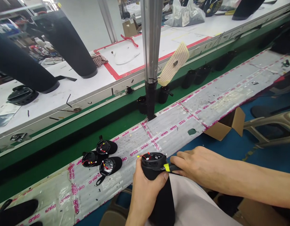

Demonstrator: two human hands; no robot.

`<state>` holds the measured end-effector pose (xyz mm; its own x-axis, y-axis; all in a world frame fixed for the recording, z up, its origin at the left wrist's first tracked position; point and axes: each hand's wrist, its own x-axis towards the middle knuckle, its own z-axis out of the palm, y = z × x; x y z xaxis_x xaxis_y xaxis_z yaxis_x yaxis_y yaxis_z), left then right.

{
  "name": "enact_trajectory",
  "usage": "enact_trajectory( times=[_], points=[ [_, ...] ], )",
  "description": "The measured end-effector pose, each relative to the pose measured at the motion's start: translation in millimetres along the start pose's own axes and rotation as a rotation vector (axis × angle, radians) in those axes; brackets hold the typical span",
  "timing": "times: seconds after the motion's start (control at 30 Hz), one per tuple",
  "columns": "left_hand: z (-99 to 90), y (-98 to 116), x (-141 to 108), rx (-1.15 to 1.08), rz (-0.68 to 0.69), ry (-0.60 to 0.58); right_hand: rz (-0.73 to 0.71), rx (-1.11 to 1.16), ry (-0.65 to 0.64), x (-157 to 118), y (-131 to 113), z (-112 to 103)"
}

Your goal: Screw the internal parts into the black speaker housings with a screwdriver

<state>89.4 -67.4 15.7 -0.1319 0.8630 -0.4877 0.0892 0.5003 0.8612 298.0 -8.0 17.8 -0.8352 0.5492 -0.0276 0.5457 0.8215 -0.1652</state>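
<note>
My left hand (pixel 145 194) is wrapped round a black fabric-covered cylinder (pixel 162 201), which looks like a speaker body. Its open top faces up, and red wires with small yellow and white connectors (pixel 146 156) stick out at the rim. My right hand (pixel 194 166) is closed on a hand tool with a black and yellow handle (pixel 169 167). The tool's tip meets the cylinder's side just below the rim; its exact kind is hard to make out. Left of my hands, three similar black cylinders stand together, among them one with wires showing (pixel 107 166).
A grey bench (pixel 126 147) taped with pink-lettered strips runs diagonally, beside a green conveyor belt (pixel 72 128) carrying more black cylinders. A metal post (pixel 151 56) rises at the bench's edge. Beyond lies a white worktop (pixel 83 84) with large black cylinders. A cardboard box (pixel 226 125) sits below right.
</note>
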Motion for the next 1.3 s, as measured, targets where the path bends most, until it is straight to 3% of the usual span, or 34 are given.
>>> enact_trajectory(
  times=[0.43,1.1,1.3],
  points=[
    [-3.4,-11,4,0.014,0.006,-0.04,-0.036,-0.106,0.049,-4,-3,5],
    [-1.2,-4,8,0.038,0.001,0.042,-0.038,-0.304,0.06,-3,-5,0],
    [-1.5,3,4,0.069,-0.026,0.033,-0.021,-0.239,0.076,-3,-7,-1]
  ],
)
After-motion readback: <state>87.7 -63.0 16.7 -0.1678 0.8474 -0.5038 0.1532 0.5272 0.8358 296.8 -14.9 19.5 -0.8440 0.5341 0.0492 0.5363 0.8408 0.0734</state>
